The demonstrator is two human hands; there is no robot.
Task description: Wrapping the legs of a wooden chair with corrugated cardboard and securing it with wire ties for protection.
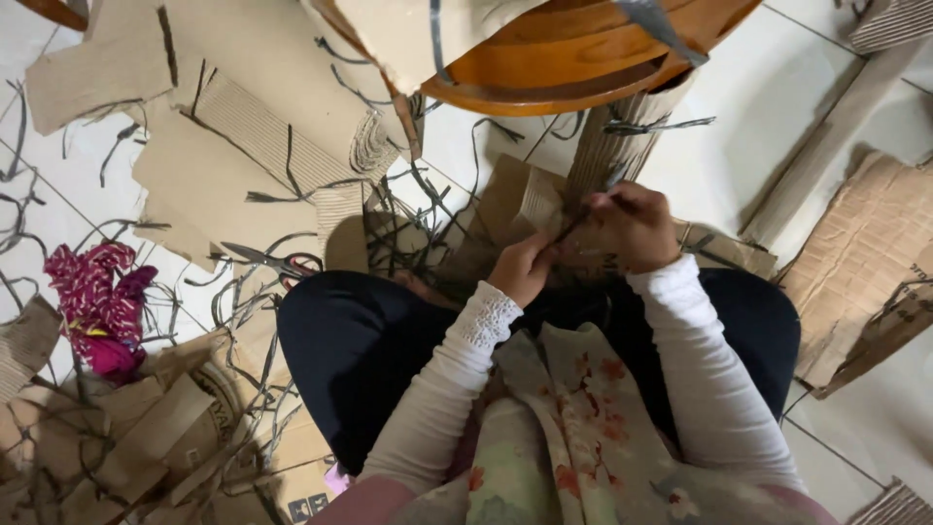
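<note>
While my left hand (525, 267) and right hand (637, 226) pinch the dark strip (571, 227), I'd keep it taut beside the corrugated roll (612, 146).

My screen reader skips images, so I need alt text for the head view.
Seen from above, a seated person's left hand and right hand pull a thin dark strip between them. Cardboard pieces, dark strips and scissors litter the tiled floor around a wooden stool.

Both hands (583, 248) pinch dark strip (571, 227); scissors (272, 261) on floor.
</note>
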